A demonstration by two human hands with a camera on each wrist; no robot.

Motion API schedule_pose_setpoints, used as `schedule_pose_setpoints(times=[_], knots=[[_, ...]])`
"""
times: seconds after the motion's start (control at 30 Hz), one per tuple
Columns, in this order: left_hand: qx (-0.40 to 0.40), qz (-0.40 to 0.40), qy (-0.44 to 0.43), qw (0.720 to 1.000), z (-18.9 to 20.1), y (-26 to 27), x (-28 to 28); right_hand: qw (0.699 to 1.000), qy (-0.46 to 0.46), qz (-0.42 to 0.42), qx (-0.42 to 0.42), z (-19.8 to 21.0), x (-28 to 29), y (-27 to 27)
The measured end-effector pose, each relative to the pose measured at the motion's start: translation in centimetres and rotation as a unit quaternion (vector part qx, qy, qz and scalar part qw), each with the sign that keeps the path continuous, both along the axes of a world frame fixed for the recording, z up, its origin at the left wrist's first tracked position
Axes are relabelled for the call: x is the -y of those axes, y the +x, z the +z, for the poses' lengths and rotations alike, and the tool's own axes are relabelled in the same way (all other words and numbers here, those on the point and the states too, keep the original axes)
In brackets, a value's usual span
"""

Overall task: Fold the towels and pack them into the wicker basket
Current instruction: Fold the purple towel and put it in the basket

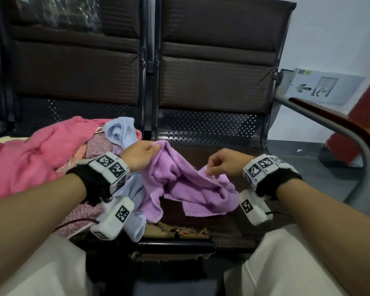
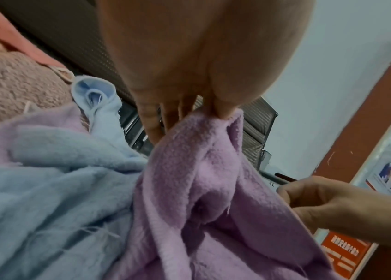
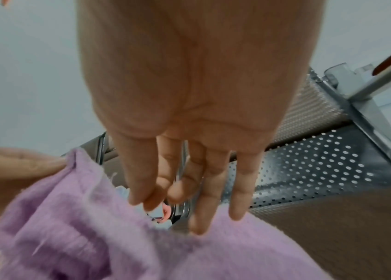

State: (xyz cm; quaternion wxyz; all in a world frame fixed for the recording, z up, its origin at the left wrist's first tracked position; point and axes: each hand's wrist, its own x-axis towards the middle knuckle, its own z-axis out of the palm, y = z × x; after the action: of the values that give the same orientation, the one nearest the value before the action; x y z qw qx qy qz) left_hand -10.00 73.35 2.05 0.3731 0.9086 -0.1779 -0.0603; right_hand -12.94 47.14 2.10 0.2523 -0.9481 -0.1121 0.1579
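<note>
A crumpled purple towel (image 1: 179, 182) (image 2: 201, 189) (image 3: 69, 217) lies on the dark seat of a metal bench (image 1: 212, 129) in front of me. My left hand (image 1: 156, 147) (image 2: 213, 113) pinches its far left corner and holds it raised. My right hand (image 1: 208, 168) (image 3: 143, 202) pinches a raised edge on the right side between thumb and forefinger, and its other fingers hang loose over the cloth. No wicker basket is in view.
To the left, a heap of towels covers the neighbouring seat: a big pink towel (image 1: 30, 159), a light blue towel (image 1: 120, 131) (image 2: 45, 189) and patterned cloth beneath. A curved metal armrest (image 1: 340, 122) stands at the right. My knees in white trousers are below.
</note>
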Motion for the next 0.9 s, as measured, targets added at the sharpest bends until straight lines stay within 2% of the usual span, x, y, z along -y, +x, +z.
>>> schedule_pose_setpoints(times=[0.1, 0.23, 0.37, 0.4, 0.5, 0.6, 0.67, 0.7, 0.73, 0.77, 0.8, 0.83, 0.87, 0.9], knots=[[0.062, 0.011, 0.029, 0.998, 0.3, -0.1, -0.4, 0.996, -0.086, 0.028, 0.009, 0.2, -0.8, 0.1], [0.034, 0.027, -0.027, 0.999, 0.8, -0.3, -0.4, 0.983, -0.173, 0.058, -0.034, -0.5, -1.7, -0.2], [0.028, 0.073, -0.113, 0.990, 1.2, 0.0, -0.4, 0.989, -0.094, 0.017, -0.110, -0.5, -2.3, -0.6], [0.029, 0.083, -0.132, 0.987, 1.3, 0.1, -0.5, 0.988, -0.092, 0.029, -0.117, -0.5, -2.2, -0.8], [0.041, 0.104, -0.164, 0.980, 1.3, 0.5, -1.0, 0.974, -0.192, 0.081, -0.090, -1.0, -2.0, -1.3], [0.048, 0.142, -0.212, 0.966, 1.4, 0.7, -1.3, 0.980, -0.199, 0.031, 0.006, -0.6, -1.1, -1.2], [0.056, 0.158, -0.243, 0.955, 1.7, 0.6, -1.0, 0.987, -0.152, -0.008, 0.056, 0.0, -0.4, -1.2], [0.050, 0.149, -0.268, 0.950, 1.9, 0.5, -0.7, 0.993, -0.091, -0.034, 0.068, 0.3, -0.3, -1.2], [0.037, 0.131, -0.299, 0.944, 2.1, 0.4, -0.4, 0.995, 0.012, -0.066, 0.075, 0.8, -0.5, -1.3], [0.020, 0.110, -0.329, 0.937, 2.4, 0.2, 0.0, 0.982, 0.142, -0.093, 0.086, 1.3, -1.0, -1.4], [0.003, 0.092, -0.358, 0.929, 2.8, 0.2, 0.5, 0.951, 0.266, -0.111, 0.109, 1.9, -1.7, -1.4], [-0.014, 0.082, -0.384, 0.920, 3.1, 0.3, 0.9, 0.916, 0.353, -0.122, 0.144, 2.5, -2.2, -1.1], [-0.027, 0.084, -0.405, 0.910, 3.3, 0.4, 1.3, 0.892, 0.392, -0.134, 0.183, 2.9, -2.6, -0.7], [-0.036, 0.090, -0.422, 0.901, 3.5, 0.5, 1.7, 0.880, 0.396, -0.144, 0.217, 3.2, -3.0, -0.3]])
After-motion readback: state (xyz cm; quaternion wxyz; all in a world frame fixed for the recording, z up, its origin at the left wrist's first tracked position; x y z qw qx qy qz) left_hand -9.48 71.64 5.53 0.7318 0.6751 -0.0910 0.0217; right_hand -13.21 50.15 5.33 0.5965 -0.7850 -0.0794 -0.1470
